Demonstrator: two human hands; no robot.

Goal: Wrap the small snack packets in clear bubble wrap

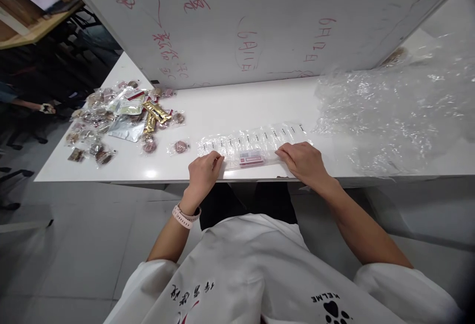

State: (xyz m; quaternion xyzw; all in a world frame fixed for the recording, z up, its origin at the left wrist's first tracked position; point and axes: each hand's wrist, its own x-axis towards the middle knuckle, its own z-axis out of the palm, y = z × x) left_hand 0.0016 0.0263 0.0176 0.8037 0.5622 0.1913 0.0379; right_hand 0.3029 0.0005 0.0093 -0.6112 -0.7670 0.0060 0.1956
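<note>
A flat clear air-column packing bag (256, 140) lies on the white table (230, 106) near its front edge. A small pink-and-white packet (251, 158) sits inside its near side. My left hand (203, 171) pinches the bag's left near corner, fingers curled. At the right end, my right hand (302, 162) presses on the bag's near edge, its fingers bent and gripping the plastic. A pink watch is on my left wrist.
A pile of small wrapped snacks and foil pouches (122, 116) lies at the table's left end, with one stray round snack (180, 146) closer in. Crumpled clear plastic wrap (397, 111) covers the right side. A whiteboard (260, 17) with red writing stands behind.
</note>
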